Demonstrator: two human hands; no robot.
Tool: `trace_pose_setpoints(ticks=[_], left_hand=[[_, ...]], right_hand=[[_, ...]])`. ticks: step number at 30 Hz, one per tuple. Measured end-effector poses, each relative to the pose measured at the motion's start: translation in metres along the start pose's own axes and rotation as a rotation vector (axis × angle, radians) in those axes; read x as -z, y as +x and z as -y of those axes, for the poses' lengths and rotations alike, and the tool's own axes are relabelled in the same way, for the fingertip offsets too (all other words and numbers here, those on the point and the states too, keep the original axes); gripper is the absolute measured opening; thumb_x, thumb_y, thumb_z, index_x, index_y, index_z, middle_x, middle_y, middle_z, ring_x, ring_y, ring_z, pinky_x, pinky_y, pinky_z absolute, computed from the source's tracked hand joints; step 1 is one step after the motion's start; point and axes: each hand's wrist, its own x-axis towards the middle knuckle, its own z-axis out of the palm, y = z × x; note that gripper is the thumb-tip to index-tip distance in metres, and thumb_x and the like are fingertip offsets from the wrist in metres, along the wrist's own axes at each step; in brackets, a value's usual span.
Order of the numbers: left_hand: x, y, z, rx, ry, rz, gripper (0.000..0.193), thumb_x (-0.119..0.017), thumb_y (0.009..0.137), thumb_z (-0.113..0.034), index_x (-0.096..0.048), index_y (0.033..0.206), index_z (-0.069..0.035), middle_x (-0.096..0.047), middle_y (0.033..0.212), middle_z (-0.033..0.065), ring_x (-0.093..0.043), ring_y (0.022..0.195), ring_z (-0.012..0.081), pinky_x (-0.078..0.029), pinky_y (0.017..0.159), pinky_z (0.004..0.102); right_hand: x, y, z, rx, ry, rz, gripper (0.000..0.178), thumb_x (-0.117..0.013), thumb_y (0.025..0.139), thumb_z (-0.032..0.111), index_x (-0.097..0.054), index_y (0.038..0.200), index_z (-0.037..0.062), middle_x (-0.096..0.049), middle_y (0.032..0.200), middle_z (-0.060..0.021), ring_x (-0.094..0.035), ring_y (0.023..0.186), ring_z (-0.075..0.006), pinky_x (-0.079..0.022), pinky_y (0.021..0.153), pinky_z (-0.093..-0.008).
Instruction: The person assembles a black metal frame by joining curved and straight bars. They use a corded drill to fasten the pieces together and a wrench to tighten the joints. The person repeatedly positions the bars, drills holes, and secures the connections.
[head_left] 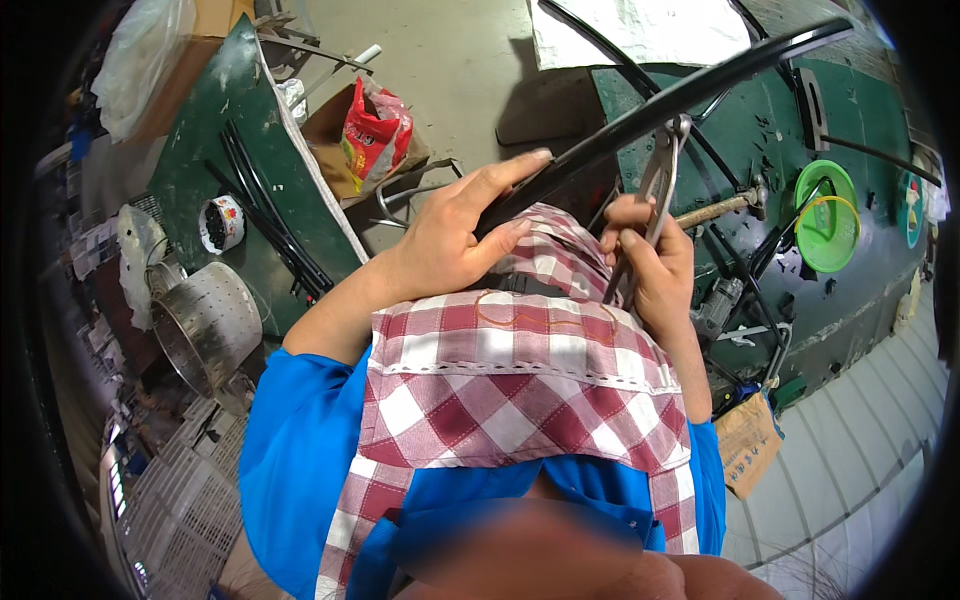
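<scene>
A long black strip (pixel 690 95) slants from my lap up to the far right. My left hand (pixel 450 230) grips its near end, with the thumb on the near side and the fingers along the far side. My right hand (pixel 658 265) is closed around the handles of metal pliers (pixel 658 180), which stand nearly upright. Their head meets the lower edge of the strip around its middle; whether the jaws pinch it I cannot tell. A red-and-white checked apron (pixel 520 350) lies under both hands.
On the green table (pixel 860 110) to the right are a hammer (pixel 720 207), green plastic baskets (pixel 826 235) and black scraps. At left, another green table (pixel 190 130) bears black strips (pixel 265 215) and a small tub (pixel 221 222). A cardboard box (pixel 325 125) holds a red bag (pixel 375 130).
</scene>
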Motion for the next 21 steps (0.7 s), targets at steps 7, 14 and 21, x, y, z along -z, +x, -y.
trace_pose_setpoints(ticks=[7, 14, 21], left_hand=[[0.009, -0.002, 0.003, -0.109, -0.037, -0.197, 0.064, -0.064, 0.083, -0.002, -0.043, 0.143, -0.005, -0.063, 0.103, 0.0136, -0.056, 0.075, 0.0209, -0.047, 0.069, 0.03], [0.022, 0.005, -0.005, -0.199, 0.167, -0.233, 0.065, -0.065, 0.077, 0.005, -0.052, 0.139, -0.012, -0.051, 0.076, 0.0068, -0.049, 0.063, 0.018, -0.044, 0.059, 0.0298], [0.018, 0.002, -0.007, -0.271, 0.184, -0.242, 0.072, -0.065, 0.07, 0.008, -0.053, 0.138, -0.013, -0.051, 0.077, 0.0076, -0.05, 0.063, 0.0201, -0.043, 0.057, 0.0314]], right_hand=[[0.003, -0.006, 0.013, 0.111, -0.458, 0.312, 0.016, -0.051, 0.068, -0.002, -0.062, 0.078, 0.0009, -0.047, 0.133, -0.0197, -0.049, 0.123, -0.0291, -0.039, 0.099, -0.0351], [-0.004, 0.002, 0.033, 0.144, -0.582, 0.449, 0.012, -0.051, 0.067, -0.002, -0.06, 0.075, 0.0008, -0.043, 0.137, -0.0237, -0.051, 0.12, -0.033, -0.044, 0.095, -0.0365], [-0.015, 0.009, 0.051, 0.223, -0.721, 0.453, 0.015, -0.051, 0.069, -0.002, -0.061, 0.08, -0.0014, -0.042, 0.136, -0.0237, -0.053, 0.115, -0.0339, -0.046, 0.093, -0.0389]])
